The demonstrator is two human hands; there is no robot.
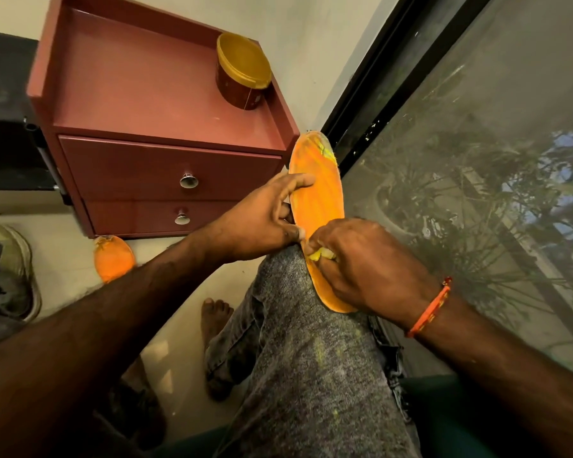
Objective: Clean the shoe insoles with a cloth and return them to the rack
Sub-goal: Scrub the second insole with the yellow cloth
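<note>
An orange insole (318,196) lies along my raised knee in grey jeans, its toe end pointing up toward the window frame. My left hand (265,216) holds its left edge, thumb laid across the orange surface and fingers curled behind. My right hand (361,262) presses a small yellow cloth (321,254) against the insole's lower part, fingers bunched around the cloth. A second orange insole (113,259) lies on the floor below the drawer unit, partly hidden by my left forearm.
A reddish drawer unit (166,166) with two knobs stands against the wall; a gold-lidded tub (242,72) sits on its top. A mesh-screened window (477,143) fills the right side. A shoe (10,269) lies at the far left. My bare foot (215,315) rests on the floor.
</note>
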